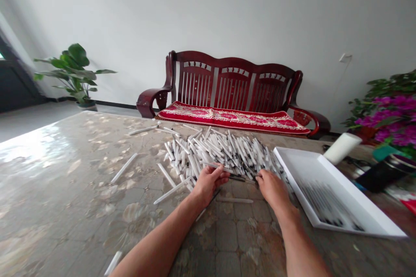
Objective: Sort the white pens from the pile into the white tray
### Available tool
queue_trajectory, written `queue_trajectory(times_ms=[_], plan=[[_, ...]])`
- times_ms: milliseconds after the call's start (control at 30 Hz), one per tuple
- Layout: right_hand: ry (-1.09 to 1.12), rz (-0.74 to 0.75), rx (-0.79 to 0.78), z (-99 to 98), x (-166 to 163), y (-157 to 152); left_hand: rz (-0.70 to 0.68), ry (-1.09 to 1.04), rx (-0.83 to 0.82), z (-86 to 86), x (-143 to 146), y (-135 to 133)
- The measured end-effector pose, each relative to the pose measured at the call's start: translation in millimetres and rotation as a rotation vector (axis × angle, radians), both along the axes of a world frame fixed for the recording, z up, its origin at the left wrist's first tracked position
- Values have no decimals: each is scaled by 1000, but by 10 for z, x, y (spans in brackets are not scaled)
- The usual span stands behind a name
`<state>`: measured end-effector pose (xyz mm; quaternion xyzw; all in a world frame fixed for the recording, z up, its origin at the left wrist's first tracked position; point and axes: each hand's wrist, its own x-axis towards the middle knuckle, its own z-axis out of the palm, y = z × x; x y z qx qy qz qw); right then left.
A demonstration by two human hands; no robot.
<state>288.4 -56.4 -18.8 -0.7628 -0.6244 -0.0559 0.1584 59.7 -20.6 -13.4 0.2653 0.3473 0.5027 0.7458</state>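
Note:
A heap of slim white pens (208,149) with dark ends lies across the middle of the table. At its near edge my left hand (209,181) is closed around a pen (224,169), thumb on top. Slim dark lengths (242,178) stretch between my two hands. My right hand (271,184) pinches at their right end, its fingertips partly hidden. Below the hands a white tube (235,200) lies flat on the table. Another dark-tipped stick shows under my left wrist. Whether the held pieces are joined, I cannot tell.
To the right, a shallow white box (349,199) holds a row of pens (326,199). Beyond it are a white roll (342,148), a black cup (385,173) and purple flowers (390,117). Loose tubes (124,167) lie left. A wooden bench (234,82) stands behind the table.

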Motion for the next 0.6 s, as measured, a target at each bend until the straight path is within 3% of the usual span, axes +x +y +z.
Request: queue_trajectory(times_ms=[67, 167, 300, 600], plan=[[97, 15, 85, 13, -38, 17, 4, 1, 3, -3, 5, 1], [409, 97, 228, -13, -179, 48, 14, -1, 10, -16, 13, 6], [757, 200, 293, -128, -430, 82, 31, -3, 21, -27, 19, 22], [917, 233, 320, -214, -644, 144, 30, -15, 53, -59, 36, 42]])
